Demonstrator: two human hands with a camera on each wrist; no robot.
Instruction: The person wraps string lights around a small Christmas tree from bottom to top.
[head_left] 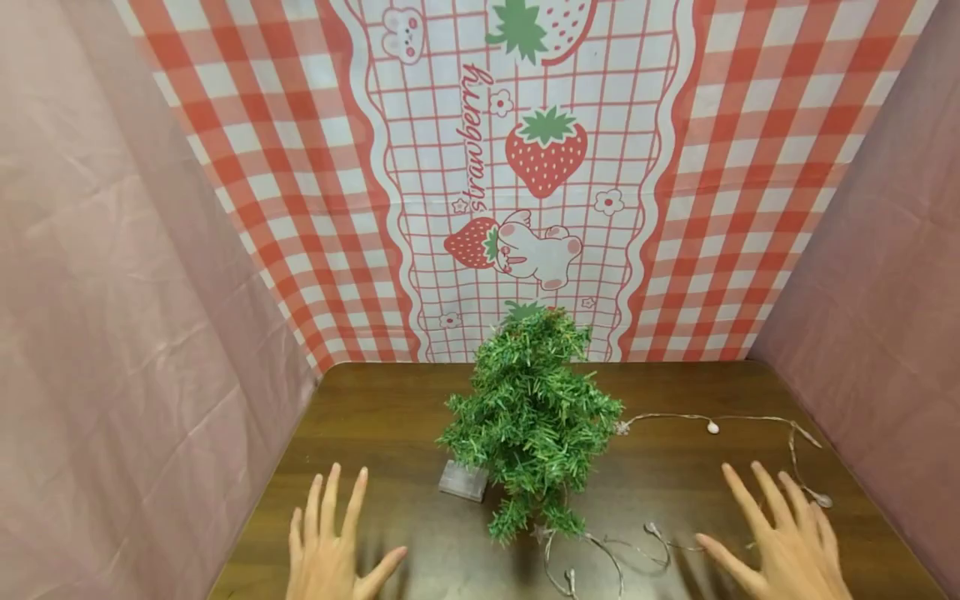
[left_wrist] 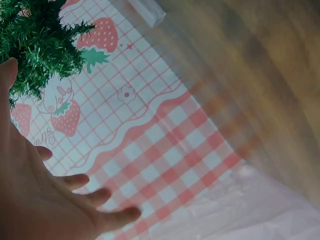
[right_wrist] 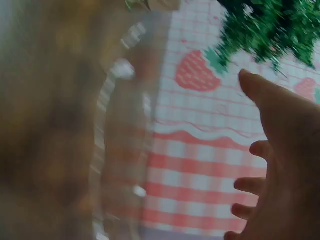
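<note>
A small artificial green tree (head_left: 532, 408) stands upright near the middle of the brown table. Left of the tree, my left hand (head_left: 330, 542) is spread with nothing in its fingers; its spread fingers show in the left wrist view too. To the right, my right hand (head_left: 787, 542) is likewise spread, its thumb close to a thin string of lights (head_left: 667, 547). That string runs from the tree's base and also loops behind the hand, with small pale bulbs along it. A clear, box-like battery case (head_left: 462, 481) lies at the tree's left side, partly covered by branches.
Behind the table (head_left: 375, 408) hangs a red-and-white checked cloth (head_left: 300, 167) printed with strawberries. Pink curtains close off the left side (head_left: 150, 333) and the right side (head_left: 862, 275). The light string's far stretch lies along the table's right part.
</note>
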